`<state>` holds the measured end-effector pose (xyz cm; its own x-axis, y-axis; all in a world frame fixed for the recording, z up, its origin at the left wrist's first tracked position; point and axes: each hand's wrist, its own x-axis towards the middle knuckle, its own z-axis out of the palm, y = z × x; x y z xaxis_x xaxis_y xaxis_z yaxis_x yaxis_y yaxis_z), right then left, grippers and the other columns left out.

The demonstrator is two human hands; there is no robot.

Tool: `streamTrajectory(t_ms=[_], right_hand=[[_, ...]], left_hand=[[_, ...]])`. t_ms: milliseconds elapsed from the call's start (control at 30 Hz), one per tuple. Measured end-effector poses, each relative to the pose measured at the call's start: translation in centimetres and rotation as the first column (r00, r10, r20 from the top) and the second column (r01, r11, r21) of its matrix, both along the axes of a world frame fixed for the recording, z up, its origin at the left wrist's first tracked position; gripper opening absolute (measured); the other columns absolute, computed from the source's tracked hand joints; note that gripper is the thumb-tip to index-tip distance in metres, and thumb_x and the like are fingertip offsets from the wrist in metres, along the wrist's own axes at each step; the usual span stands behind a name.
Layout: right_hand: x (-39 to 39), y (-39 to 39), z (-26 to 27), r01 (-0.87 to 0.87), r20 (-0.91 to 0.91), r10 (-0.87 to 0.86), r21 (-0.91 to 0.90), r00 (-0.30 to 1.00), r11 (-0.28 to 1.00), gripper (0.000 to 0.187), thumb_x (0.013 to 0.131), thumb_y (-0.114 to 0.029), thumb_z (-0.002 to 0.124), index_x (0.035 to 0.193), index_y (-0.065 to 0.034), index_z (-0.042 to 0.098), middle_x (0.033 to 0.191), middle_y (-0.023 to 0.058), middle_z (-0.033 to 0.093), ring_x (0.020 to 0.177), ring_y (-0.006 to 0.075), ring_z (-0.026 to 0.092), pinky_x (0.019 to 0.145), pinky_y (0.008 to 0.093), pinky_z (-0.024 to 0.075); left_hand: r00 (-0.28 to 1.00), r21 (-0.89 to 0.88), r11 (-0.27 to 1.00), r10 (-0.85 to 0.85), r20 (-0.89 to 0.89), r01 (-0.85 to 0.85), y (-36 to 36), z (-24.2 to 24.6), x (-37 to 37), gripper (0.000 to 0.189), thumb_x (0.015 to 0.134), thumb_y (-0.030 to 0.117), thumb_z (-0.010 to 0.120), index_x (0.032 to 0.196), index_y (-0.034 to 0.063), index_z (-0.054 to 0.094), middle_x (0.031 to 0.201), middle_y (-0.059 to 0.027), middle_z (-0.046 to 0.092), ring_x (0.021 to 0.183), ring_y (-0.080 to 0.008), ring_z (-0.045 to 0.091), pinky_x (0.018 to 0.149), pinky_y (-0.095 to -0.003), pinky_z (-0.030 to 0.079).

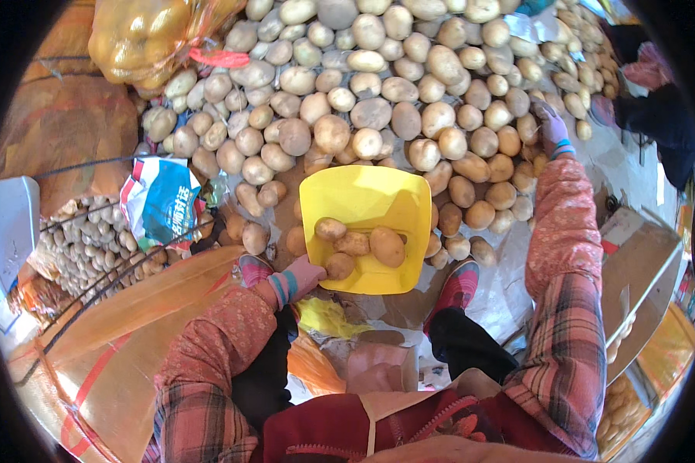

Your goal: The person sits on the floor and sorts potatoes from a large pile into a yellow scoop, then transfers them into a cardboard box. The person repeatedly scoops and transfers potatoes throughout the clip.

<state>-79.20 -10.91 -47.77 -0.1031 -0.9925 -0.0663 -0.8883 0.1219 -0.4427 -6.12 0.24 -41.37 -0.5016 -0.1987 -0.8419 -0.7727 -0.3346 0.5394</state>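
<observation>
A yellow plastic scoop-like basin [365, 182] stands on the floor between my feet, with several potatoes [387, 247] lying in it. My left hand [304, 276], in a pink knit glove with a teal-striped cuff, is at the basin's lower left edge, beside a potato; its fingertips are partly hidden. Out to the right, my right hand [550, 124], gloved alike, reaches to the right side of a broad heap of loose potatoes [331, 134]. Its fingers touch the heap, and whether they grip a potato does not show.
Filled orange mesh sacks [69, 133] stand at the left, near a blue and white printed bag [165, 199] and a heap of small potatoes [95, 243]. A cardboard box [637, 278] is at the right. Another person's dark-clothed arm [651, 113] shows at upper right.
</observation>
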Motion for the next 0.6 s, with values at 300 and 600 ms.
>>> streamTrajectory(t_ms=[300,600], right_hand=[[20.6,5.8,13.2,0.348,0.798,-0.315,0.141,0.513,0.927,0.030,0.093,-0.015,0.061,0.120,-0.0046,0.068,0.104,0.0102,0.066,0.093,0.0253,0.062,0.090,0.0358,0.0505],[33.7,21.9,17.2,-0.011,0.707,-0.305,0.404,0.638,0.914,0.059,0.087,-0.033,0.070,0.135,-0.0049,0.053,0.126,0.0126,0.058,0.117,0.0258,0.055,0.101,0.0381,0.0432]], left_hand=[[0.793,0.256,0.756,0.603,0.086,-0.602,2.1,0.1,1.7,0.024,0.076,0.005,0.060,0.099,-0.0015,0.064,0.087,-0.0058,0.065,0.079,-0.0217,0.064,0.069,-0.0347,0.054],[0.746,0.107,0.757,0.653,-0.132,-0.644,1.5,4.1,-2.1,0.036,0.079,0.000,0.056,0.115,-0.0017,0.061,0.099,-0.0076,0.066,0.090,-0.0202,0.064,0.075,-0.0331,0.054]])
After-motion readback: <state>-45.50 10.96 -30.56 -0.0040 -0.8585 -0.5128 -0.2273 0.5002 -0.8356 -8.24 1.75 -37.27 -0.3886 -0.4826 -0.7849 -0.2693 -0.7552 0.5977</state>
